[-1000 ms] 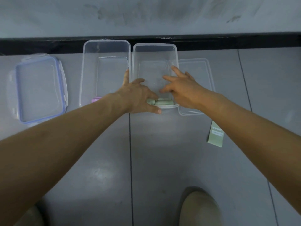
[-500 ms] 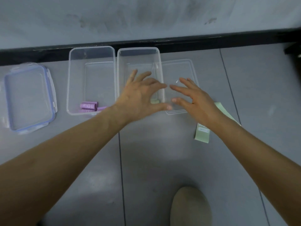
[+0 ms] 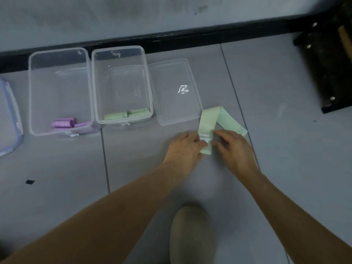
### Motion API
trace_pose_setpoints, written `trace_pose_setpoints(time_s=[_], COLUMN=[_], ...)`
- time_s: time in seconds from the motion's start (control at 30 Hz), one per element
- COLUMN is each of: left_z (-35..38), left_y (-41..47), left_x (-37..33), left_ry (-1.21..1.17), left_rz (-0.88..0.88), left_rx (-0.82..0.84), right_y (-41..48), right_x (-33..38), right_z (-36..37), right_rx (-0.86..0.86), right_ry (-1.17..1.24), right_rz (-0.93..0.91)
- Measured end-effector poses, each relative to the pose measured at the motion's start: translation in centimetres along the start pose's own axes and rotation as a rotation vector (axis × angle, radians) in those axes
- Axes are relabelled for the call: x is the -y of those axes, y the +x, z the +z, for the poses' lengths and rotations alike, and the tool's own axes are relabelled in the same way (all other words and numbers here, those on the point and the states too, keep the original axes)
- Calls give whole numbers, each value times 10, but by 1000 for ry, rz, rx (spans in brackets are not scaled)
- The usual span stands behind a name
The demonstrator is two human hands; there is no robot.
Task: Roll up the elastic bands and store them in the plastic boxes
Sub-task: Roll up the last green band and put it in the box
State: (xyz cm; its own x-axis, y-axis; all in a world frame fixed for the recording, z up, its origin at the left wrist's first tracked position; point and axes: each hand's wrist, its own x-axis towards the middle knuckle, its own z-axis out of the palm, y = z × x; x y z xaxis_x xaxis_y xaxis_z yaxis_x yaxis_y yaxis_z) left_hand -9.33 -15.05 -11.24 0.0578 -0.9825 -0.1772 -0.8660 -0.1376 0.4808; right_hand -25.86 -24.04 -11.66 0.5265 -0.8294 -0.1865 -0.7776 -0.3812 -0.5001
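Note:
A flat pale green elastic band [image 3: 208,121] lies folded in a V on the grey floor. My left hand [image 3: 185,144] pinches its near end from the left and my right hand [image 3: 233,146] pinches it from the right. Two clear plastic boxes stand side by side at the wall. The left box [image 3: 31,88] holds purple rolled bands [image 3: 63,123]. The right box [image 3: 94,86] holds green rolled bands [image 3: 126,114] at its near end.
A clear lid [image 3: 176,92] lies right of the boxes, next to the band. A blue-rimmed lid [image 3: 9,119] sits at the far left. My shoe [image 3: 191,235] is at the bottom centre. A black frame [image 3: 327,60] stands at the right.
Both hands have left the right box, where a green roll stays, and moved right and nearer to take hold of the flat green band. The view has shifted right.

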Motion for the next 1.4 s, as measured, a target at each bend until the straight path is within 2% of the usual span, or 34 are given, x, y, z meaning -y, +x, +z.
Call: trace_pose_setpoints(time_s=[0.07, 0.2, 0.3, 0.4, 0.57, 0.73, 0.9, 1.03, 1.17, 1.27, 1.4], left_z=[4, 10, 13, 11, -2, -20, -45, -62, -75, -81, -81], left_y=[2, 4, -3, -16, -48, -86, -112, -125, -138, -143, -148], left_x=[-1, 5, 11, 16, 24, 51, 97, 136, 158, 160, 163], left_ry=[-12, -29, -35, -85, -276, -574, -554, -503, -558, -645, -797], left_rz=[-14, -10, -7, -35, -297, -601, -752, -792, -779, -727, -712], left_rx=[-35, -101, -138, -190, -358, -437, -579, -610, -625, -658, -643], right_y=[-1, 8, 18, 23, 20, 3, -26, -48, -70, -88, -104], right_x=[-5, -17, -27, -31, -25, -6, 38, 68, 98, 126, 156], right_z=[0, -13, -19, -17, -10, -5, 7, 26, 49, 70, 97], right_rx=[-30, -200, -129, -48, -18, 15, 123, 257, 475, 673, 754], right_ry=[-32, -117, -157, -71, 65, 81, 215, 322, 540, 538, 426], right_rz=[-8, 34, 112, 215, 301, 279, 233, 187, 192, 169, 39])
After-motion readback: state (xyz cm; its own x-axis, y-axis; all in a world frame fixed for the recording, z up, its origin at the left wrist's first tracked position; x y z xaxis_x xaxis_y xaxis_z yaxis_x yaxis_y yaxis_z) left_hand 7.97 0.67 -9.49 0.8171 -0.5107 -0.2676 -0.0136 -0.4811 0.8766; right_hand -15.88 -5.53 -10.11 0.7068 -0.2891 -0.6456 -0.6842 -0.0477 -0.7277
